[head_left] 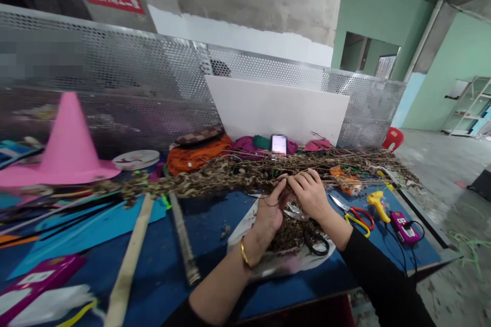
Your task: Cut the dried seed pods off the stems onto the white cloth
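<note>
My left hand [271,212], with a gold bangle at its wrist, is over a heap of dry brown leaves [289,235] on a white plastic bag [245,230]. Its thumb and fingers are curled together by some dark plant bits too small to make out. Touching or nearly touching it, my right hand [310,194] has its fingers bent over the same spot. Black-handled scissors [316,242] lie on the heap just below both hands. Behind my hands, long dried stems [222,173] stretch across the blue table [215,235].
To the right lie red-and-yellow-handled scissors [358,218], a yellow glue gun [379,205] and a purple power strip [405,227]. A wooden strip [130,260], a stick [184,240] and a pink cone hat [71,138] are left. A phone [279,146] stands at the back.
</note>
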A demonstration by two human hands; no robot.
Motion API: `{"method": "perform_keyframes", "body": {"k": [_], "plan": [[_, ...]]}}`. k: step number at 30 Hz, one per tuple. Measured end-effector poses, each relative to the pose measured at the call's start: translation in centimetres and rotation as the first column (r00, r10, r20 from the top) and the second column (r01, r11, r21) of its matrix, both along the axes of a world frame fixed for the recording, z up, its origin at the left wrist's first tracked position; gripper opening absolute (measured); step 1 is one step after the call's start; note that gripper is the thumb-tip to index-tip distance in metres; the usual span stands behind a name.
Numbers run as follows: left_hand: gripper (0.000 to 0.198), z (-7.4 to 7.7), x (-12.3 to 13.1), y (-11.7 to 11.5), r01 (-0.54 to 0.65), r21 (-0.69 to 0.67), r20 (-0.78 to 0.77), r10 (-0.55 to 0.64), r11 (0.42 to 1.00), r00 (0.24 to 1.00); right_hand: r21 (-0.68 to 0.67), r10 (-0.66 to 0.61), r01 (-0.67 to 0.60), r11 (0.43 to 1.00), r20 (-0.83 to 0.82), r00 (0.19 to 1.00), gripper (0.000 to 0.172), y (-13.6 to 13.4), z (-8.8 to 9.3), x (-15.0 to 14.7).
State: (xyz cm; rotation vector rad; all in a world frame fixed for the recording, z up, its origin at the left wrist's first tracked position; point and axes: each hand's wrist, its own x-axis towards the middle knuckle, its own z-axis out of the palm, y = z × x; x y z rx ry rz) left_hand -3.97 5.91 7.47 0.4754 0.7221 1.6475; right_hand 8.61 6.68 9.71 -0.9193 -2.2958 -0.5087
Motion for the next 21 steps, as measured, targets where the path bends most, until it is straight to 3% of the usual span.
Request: {"method": "perform_keyframes", "body": {"k": [3,5,7,9,13,16,19,21], "plan": [[0.027,0.5,-0.8,0.3,-0.098,0.042,-0.078,0.101,0.994,0.992,0.002,-0.003,0.003,1.000,-0.079,0.997,0.044,-0.6,0.0,2.2],[0.026,0.9,-1.9,0.5,-0.145,0.028,-0.110,0.147,0.989,0.983,0.038,-0.069,0.080,0.996,-0.223,0.972,0.041,-0.7,-0.2,5.2],[0.025,1.4,-3.2,0.7,-0.193,0.030,-0.104,0.195,0.981,0.975,0.055,-0.217,0.263,0.963,-0.422,0.880,0.030,-0.5,-0.7,9.2],[0.025,1.9,-4.7,0.7,-0.242,0.049,-0.070,0.245,0.969,0.967,-0.027,-0.389,0.447,0.894,-0.541,0.746,0.023,-0.1,-1.2,13.5],[0.027,3.0,-6.8,0.5,-0.293,0.076,-0.025,0.296,0.953,0.955,-0.227,-0.614,0.603,0.765,-0.540,0.575,0.028,0.9,-1.8,20.2],[0.027,3.7,-7.3,0.3,-0.339,0.073,-0.012,0.341,0.938,0.940,-0.337,-0.695,0.613,0.715,-0.439,0.569,0.037,1.9,-1.9,21.9],[0.023,4.1,-7.3,0.2,-0.345,0.076,-0.044,0.349,0.935,0.936,-0.469,-0.678,0.491,0.734,-0.460,0.574,0.046,3.7,-2.0,21.6],[0.022,4.1,-7.4,0.2,-0.328,0.083,-0.070,0.334,0.941,0.940,-0.545,-0.656,0.383,0.746,-0.498,0.567,0.042,5.2,-2.2,21.3]]}}
